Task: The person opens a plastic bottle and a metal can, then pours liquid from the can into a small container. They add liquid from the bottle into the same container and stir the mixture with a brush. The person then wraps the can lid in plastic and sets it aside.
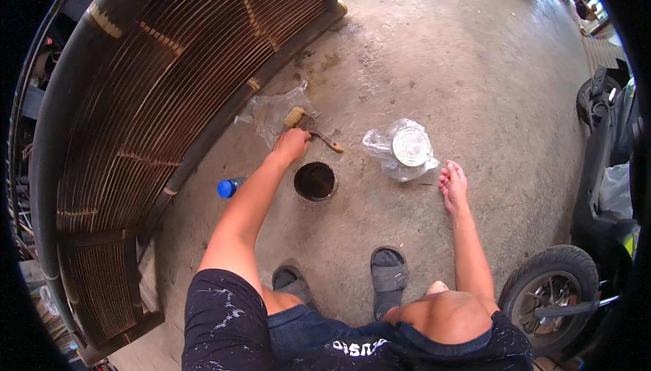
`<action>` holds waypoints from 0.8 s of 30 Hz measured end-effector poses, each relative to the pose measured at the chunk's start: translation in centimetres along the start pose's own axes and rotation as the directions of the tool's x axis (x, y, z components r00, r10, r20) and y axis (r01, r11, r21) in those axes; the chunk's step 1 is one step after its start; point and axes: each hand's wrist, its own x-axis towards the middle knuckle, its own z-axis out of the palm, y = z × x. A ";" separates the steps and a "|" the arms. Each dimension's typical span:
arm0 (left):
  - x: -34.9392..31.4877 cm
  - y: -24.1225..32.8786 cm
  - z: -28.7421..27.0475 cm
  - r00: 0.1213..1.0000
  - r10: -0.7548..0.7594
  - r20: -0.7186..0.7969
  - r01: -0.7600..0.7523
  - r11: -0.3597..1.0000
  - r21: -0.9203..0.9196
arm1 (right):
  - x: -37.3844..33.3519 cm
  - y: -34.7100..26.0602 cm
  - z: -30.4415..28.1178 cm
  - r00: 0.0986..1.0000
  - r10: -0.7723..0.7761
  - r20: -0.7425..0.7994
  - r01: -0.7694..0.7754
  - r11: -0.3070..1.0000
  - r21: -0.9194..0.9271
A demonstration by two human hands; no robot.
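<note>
My left hand [291, 146] reaches forward, its fingers closed at the dark middle part of a paintbrush [330, 143]. The brush has pale yellowish bristles pointing away to the left and a wooden handle end to the right. Just nearer stands a round open can [316, 182], dark inside. A crumpled clear plastic bag [274, 110] lies beyond my left hand. My right hand [453, 184] hovers with fingers loosely bent and apart, holding nothing. Beside it, a round pale lid [411, 145] rests on another clear plastic bag [400, 168].
A large bench-like frame with slatted panels [196, 52] stands along the left. A blue-capped bottle [229, 188] is partly behind my left forearm. At the right is a vehicle's wheel [553, 296]. My sandalled feet [388, 279] rest on the concrete floor [475, 66].
</note>
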 end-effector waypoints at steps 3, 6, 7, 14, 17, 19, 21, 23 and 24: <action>-0.5 0.3 0.7 0.995 0.038 -0.092 -0.037 0.999 0.006 | -0.1 0.7 0.3 1.000 -0.012 0.009 0.012 1.000 -0.026; 0.4 -0.5 0.8 0.993 0.061 -0.096 -0.058 0.998 0.035 | 0.3 1.0 0.8 0.999 -0.020 0.030 0.022 0.996 -0.086; 0.6 0.0 1.1 0.993 0.065 -0.101 -0.062 0.998 0.029 | 0.5 0.9 0.6 1.000 -0.016 0.026 0.019 0.991 -0.129; 1.4 0.5 2.1 0.986 0.050 -0.156 -0.046 0.999 0.029 | -0.4 0.7 1.0 0.997 -0.056 0.045 0.063 0.985 -0.162; 2.0 1.1 1.5 0.980 0.074 -0.184 -0.067 0.997 0.044 | -0.9 0.8 1.0 0.997 -0.055 0.049 0.062 0.987 -0.150; 2.1 1.8 1.2 0.996 0.013 -0.085 -0.001 0.989 0.146 | -1.2 1.2 0.9 0.997 -0.057 0.050 0.065 0.984 -0.166; 2.8 2.4 1.6 0.996 0.047 -0.075 -0.027 0.969 0.247 | -0.9 1.1 0.6 0.997 -0.057 0.050 0.064 0.989 -0.136; 3.2 2.6 1.8 0.997 0.017 -0.074 0.003 0.965 0.261 | -0.9 1.0 0.9 0.998 -0.052 0.044 0.057 0.990 -0.127; 3.4 2.6 1.7 0.995 -0.009 -0.101 0.028 0.981 0.190 | -0.8 0.6 0.9 0.996 -0.069 0.048 0.075 0.990 -0.123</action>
